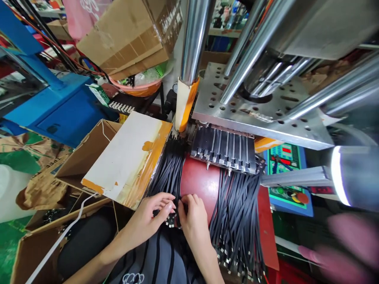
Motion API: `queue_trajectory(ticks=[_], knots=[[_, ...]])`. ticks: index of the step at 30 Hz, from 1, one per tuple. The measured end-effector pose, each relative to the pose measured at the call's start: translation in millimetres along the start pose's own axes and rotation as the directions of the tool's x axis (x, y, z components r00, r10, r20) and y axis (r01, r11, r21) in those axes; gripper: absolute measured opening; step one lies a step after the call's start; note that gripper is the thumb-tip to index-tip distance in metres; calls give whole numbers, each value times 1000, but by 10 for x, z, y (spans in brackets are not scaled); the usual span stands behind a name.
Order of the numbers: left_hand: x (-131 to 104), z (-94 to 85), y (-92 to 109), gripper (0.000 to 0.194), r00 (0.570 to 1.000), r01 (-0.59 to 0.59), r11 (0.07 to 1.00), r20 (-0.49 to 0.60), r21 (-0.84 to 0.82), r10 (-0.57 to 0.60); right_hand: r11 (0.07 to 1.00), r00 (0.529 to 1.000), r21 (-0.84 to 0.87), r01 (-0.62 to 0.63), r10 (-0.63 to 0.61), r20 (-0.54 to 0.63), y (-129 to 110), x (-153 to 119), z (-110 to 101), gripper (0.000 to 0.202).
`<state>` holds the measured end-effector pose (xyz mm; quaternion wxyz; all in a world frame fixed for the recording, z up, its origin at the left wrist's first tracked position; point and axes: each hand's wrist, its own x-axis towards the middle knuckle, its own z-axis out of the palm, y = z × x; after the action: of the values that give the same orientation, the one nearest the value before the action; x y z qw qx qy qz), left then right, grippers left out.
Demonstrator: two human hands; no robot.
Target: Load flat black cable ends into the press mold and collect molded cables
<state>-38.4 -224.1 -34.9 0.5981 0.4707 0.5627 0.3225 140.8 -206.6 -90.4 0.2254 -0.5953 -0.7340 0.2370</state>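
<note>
My left hand (156, 209) is at the lower end of a bundle of flat black cables (169, 167), thumb and fingers curled in around some of them. Small metal plugs show just below its thumb. Close beside it, my right hand (194, 217) has its fingers bent and pressed together over the edge of a red board (199, 175). Whatever lies between those fingertips is hidden. A second bundle of black cables (238, 213) hangs over the board on the right, plugs downward. Above the board sits a metal mould (223, 150) with several black strips in its slots.
A press with steel columns (197, 39) and a drilled plate (213, 86) stands ahead. A white taped board (124, 157) rests over a carton (85, 154) at left. On the right are a control panel (286, 161) and a lamp (352, 175). A blue machine (56, 110) stands far left.
</note>
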Motion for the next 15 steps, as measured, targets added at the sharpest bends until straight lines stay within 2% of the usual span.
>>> queue_trajectory(ticks=[3,5,8,11,13,15], knots=[[52,103,-66,55,997,49,980,66,-192,-37,968,997,240,-72,68,25,-3,-86,-167,16],[102,235,-107,65,993,103,925,84,-364,-78,912,992,389,-126,105,75,-16,-169,-285,13],[201,449,-115,61,985,173,838,103,-518,-139,862,984,474,-178,154,90,-15,-278,-416,17],[329,566,-77,48,984,170,860,136,-480,-118,870,978,447,-207,195,73,26,-341,-517,18],[416,558,-51,44,988,128,913,134,-388,-81,873,979,444,-202,186,81,54,-374,-600,21],[472,496,-26,45,996,68,964,71,-256,-51,877,984,445,-180,166,71,67,-418,-695,25]])
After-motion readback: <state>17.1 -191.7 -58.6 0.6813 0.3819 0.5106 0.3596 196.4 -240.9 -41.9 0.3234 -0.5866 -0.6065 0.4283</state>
